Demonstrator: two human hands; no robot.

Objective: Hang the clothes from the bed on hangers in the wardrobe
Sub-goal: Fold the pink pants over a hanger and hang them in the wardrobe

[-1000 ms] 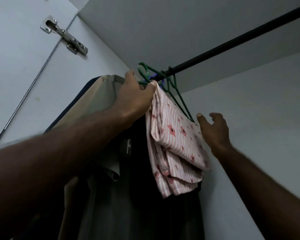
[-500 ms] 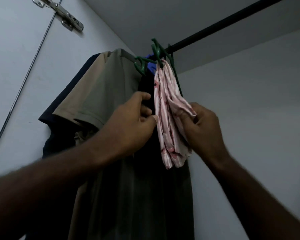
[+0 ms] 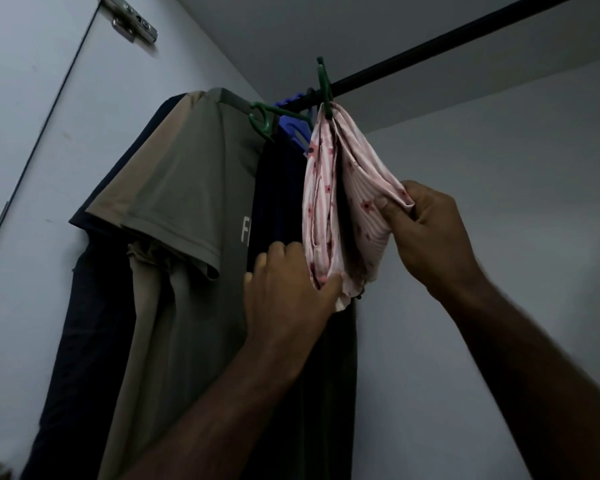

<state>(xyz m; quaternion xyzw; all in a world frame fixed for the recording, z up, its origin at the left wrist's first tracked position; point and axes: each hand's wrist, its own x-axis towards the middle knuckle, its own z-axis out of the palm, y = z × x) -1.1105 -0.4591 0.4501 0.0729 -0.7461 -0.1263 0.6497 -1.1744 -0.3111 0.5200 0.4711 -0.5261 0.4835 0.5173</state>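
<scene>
Head view, looking up into the wardrobe. The pink striped cloth (image 3: 326,202), printed with small flowers, hangs folded over a green hanger (image 3: 324,83) whose hook sits on the dark rail (image 3: 430,51), just right of a grey shirt (image 3: 187,185) and a blue hanger (image 3: 291,128). My left hand (image 3: 288,299) grips the cloth's lower edge, thumb on the front face and fingers curled behind it against a dark garment. My right hand (image 3: 426,230) pinches the outer fold on the right side, thumb on the near face and fingers wrapped round the edge, drawing that fold away from the other so the two halves part below the hook. The cloth reads as thin, light and quite limp: it sags between hook and fingers, creases freely and keeps no shape of its own. I judge that it needs almost no force and will not tear under a gentle pull, but that it could slide off the smooth plastic if tugged harder on one side than the other. The safest holds are the hems and fold edges, low down and on both sides at once, pulling downward evenly. The hanger itself is light and free to swing on the rail, so I judge that a sideways pull would move it along rather than smooth the fabric.
</scene>
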